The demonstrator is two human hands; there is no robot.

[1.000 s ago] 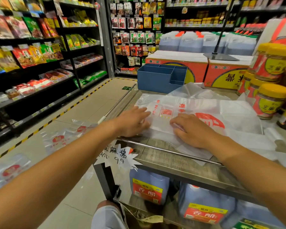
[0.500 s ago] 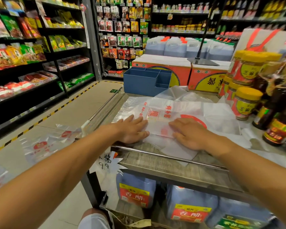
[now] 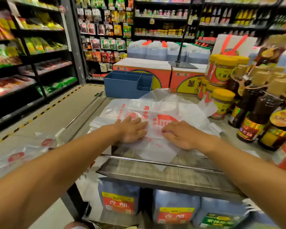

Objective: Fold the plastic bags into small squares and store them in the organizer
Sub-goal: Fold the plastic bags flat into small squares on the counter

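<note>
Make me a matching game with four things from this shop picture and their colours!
Things:
1. organizer
2. jar lid
3. plastic bag
4. cardboard box

Colours:
A. yellow
B. see-through white with red print
C. blue
D. red and yellow sides with a white top

Pairs: 1-C, 2-A, 3-B, 4-D
</note>
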